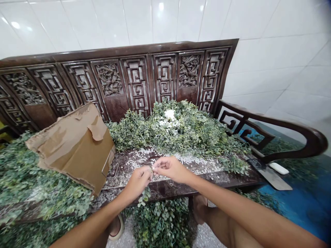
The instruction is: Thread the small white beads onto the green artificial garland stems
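Observation:
My left hand (139, 179) is closed in a pinch on a green leafy sprig (144, 198), whose leaves hang below the fingers. My right hand (172, 168) meets it fingertip to fingertip, pinching what looks like a small white disc (153, 168) at the top of the stem. Both hands are over the front of a dark wooden bench seat (168, 187). Many small white discs (139, 158) lie scattered on the seat behind them. Beyond, a heap of artificial greenery (201, 134) carries a pile of white discs (169, 119).
A torn cardboard piece (77, 144) leans at the left, with a bent wire (107, 162) at its edge. More greenery (18, 165) covers the left seat, and another bunch (162, 224) sits on the floor between my legs. At right are the armrest (292, 129), a phone-like flat object (274, 177) and a white case (278, 168).

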Demonstrator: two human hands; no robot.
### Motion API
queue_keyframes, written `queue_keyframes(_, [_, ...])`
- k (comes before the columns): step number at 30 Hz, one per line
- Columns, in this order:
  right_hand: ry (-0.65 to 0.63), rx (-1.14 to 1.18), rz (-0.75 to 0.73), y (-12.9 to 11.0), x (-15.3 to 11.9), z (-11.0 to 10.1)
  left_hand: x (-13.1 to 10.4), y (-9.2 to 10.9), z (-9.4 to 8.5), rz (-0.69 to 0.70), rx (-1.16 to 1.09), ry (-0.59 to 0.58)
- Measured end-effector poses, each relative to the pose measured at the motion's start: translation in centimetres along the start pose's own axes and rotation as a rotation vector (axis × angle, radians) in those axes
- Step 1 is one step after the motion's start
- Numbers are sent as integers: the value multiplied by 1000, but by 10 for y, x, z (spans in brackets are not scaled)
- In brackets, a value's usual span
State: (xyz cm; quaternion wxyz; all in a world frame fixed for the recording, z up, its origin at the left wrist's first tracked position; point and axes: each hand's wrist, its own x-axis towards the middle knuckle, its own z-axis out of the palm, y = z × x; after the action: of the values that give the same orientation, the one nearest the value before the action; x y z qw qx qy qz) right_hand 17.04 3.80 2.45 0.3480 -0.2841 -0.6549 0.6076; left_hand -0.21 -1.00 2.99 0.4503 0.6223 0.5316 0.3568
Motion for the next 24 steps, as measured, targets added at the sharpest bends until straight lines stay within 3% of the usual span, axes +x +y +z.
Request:
queue_keyframes(12, [56, -177, -63, -2, -3, 6, 1, 0, -1, -19, 56, 56])
queue_keyframes(24, [129, -141, -40, -6, -3, 11, 2, -6, -5, -10, 38, 35])
